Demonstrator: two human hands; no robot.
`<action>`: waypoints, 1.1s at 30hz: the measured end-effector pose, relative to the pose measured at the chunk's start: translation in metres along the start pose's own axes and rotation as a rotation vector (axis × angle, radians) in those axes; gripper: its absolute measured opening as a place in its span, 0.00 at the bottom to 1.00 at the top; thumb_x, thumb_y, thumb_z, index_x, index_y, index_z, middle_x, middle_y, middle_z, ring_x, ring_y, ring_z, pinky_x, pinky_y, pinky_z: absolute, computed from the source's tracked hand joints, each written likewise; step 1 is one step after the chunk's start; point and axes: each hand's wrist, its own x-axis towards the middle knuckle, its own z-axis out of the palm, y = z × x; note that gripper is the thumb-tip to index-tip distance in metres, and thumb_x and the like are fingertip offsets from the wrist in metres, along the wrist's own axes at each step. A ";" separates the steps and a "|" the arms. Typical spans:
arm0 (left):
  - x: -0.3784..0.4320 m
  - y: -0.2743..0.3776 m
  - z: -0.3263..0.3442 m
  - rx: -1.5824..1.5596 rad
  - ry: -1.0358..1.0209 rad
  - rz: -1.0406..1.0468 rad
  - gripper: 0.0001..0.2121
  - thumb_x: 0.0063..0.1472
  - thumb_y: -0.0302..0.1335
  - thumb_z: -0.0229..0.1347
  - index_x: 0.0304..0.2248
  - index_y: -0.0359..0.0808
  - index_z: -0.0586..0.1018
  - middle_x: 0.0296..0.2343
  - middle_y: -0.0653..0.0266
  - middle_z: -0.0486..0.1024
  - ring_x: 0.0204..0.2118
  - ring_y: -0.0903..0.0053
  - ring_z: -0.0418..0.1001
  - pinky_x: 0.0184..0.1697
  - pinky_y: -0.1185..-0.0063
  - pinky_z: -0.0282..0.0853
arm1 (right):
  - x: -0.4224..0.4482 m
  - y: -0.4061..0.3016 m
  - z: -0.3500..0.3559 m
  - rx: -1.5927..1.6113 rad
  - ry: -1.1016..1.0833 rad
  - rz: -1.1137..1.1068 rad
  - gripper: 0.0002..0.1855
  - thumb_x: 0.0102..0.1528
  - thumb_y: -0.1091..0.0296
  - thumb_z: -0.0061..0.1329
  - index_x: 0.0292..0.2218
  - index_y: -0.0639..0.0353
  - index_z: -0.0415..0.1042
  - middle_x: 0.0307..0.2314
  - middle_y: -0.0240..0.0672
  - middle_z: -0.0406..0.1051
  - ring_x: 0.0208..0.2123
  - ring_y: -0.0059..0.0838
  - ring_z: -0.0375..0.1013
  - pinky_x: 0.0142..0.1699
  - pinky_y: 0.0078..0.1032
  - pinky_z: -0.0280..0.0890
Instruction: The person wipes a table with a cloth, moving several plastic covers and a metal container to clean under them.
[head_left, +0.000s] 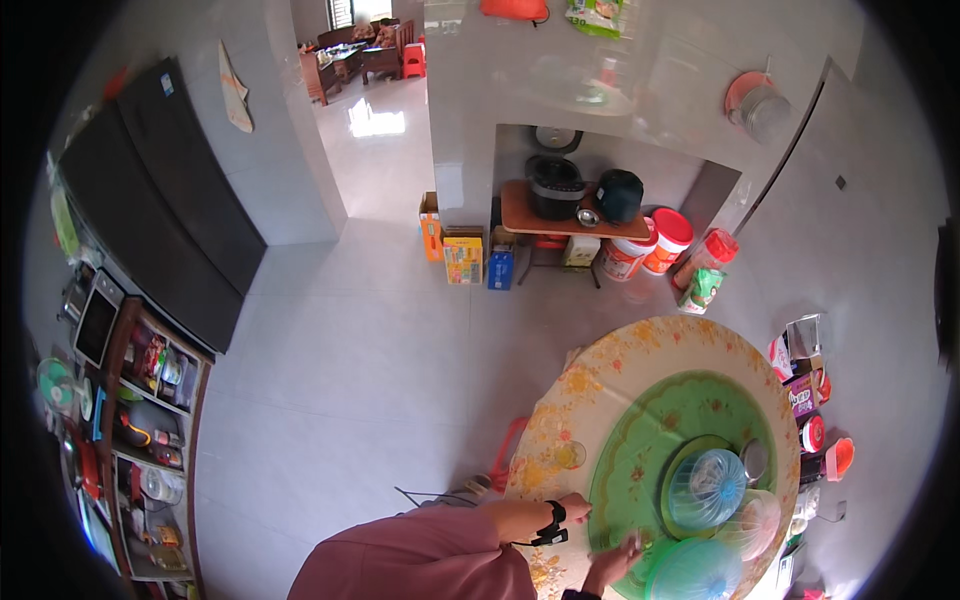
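Observation:
My left hand (576, 508), with a black band on the wrist, is at the near edge of a round table (645, 341) with a floral cloth. Its fingers look curled; whether they hold anything is unclear. My right hand (616, 562) is over the green round centre (637, 427) of the table, beside a green translucent dome cover (694, 574). Something small and shiny shows at its fingertips, too blurred to name. Beyond are a blue ribbed dome cover (705, 487), a pale pink one (754, 525) and a round metal lid or dish (753, 459). A glass (570, 454) with yellowish contents stands near my left hand.
A red plastic stool (510, 450) is beside the table. Tubs (671, 232), boxes (463, 259) and a small bench (517, 214) with cookers stand by the far wall. Shelves (199, 420) and a dark refrigerator (172, 187) line the left. Through the doorway, people sit on wooden furniture.

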 end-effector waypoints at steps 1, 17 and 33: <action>0.002 0.002 0.006 -0.012 -0.025 0.000 0.17 0.60 0.35 0.45 0.25 0.29 0.79 0.22 0.57 0.78 0.23 0.71 0.77 0.30 0.75 0.73 | 0.005 -0.021 0.004 -0.016 0.066 -0.179 0.30 0.46 0.78 0.46 0.53 0.61 0.63 0.46 0.47 0.64 0.49 0.48 0.65 0.52 0.37 0.63; 0.050 -0.031 0.021 0.019 -0.012 0.041 0.09 0.56 0.29 0.52 0.26 0.31 0.78 0.23 0.60 0.79 0.27 0.71 0.79 0.32 0.74 0.74 | -0.027 0.054 -0.002 -0.117 0.083 -0.408 0.33 0.52 0.67 0.47 0.59 0.57 0.57 0.56 0.44 0.59 0.55 0.45 0.62 0.54 0.49 0.59; 0.040 -0.054 0.000 -0.077 -0.227 0.187 0.07 0.57 0.31 0.50 0.25 0.39 0.76 0.22 0.63 0.74 0.24 0.72 0.72 0.26 0.72 0.65 | -0.001 -0.043 0.018 0.267 -0.016 -0.493 0.21 0.50 0.75 0.47 0.48 0.62 0.69 0.45 0.47 0.68 0.48 0.48 0.67 0.52 0.38 0.63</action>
